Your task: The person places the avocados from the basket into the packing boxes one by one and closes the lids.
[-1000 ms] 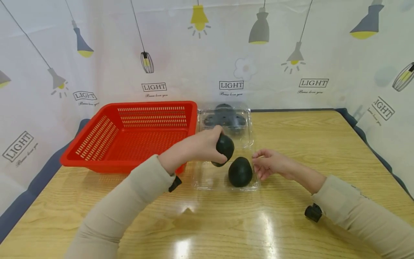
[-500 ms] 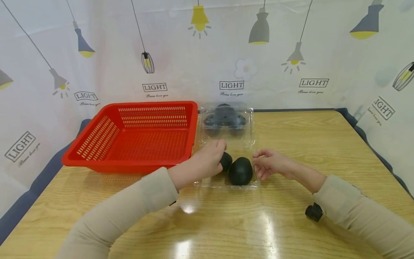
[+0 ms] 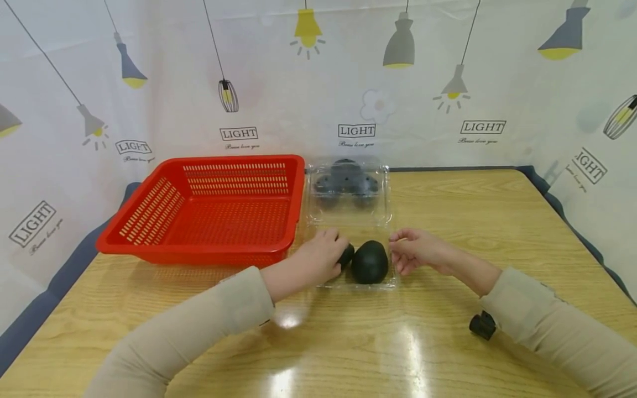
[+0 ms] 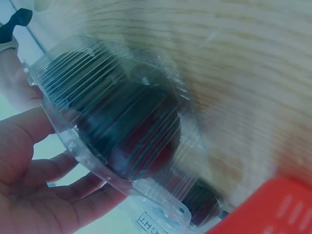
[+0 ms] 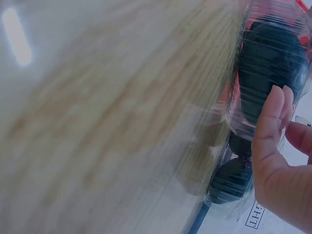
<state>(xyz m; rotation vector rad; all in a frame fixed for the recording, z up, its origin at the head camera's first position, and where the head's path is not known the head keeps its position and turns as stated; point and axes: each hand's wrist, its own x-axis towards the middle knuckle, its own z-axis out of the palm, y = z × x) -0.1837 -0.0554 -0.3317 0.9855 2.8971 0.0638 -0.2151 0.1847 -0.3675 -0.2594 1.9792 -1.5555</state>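
Note:
My left hand (image 3: 320,257) grips a dark avocado (image 3: 346,255) low inside a clear plastic clamshell box (image 3: 358,286), toward its left side. That avocado is mostly hidden by the fingers. Beside it in the box sits a second avocado (image 3: 370,262), larger in view and fully visible. In the left wrist view, the fingers reach over the rim of the box, with dark fruit (image 4: 126,126) showing through the ribbed wall. My right hand (image 3: 415,251) is at the right side of the box, its fingers against the outer wall near the rim in the right wrist view.
A red slotted plastic basket (image 3: 234,254) stands at the left, close against the box. Several more dark avocados (image 3: 345,171) lie behind, seen through the raised clear lid (image 3: 348,213). A printed cloth (image 3: 298,110) hangs behind the wooden table (image 3: 448,354).
My left hand has lowered its avocado into the box beside the other one. The lid has shifted slightly. My right hand has stayed at the box's right side.

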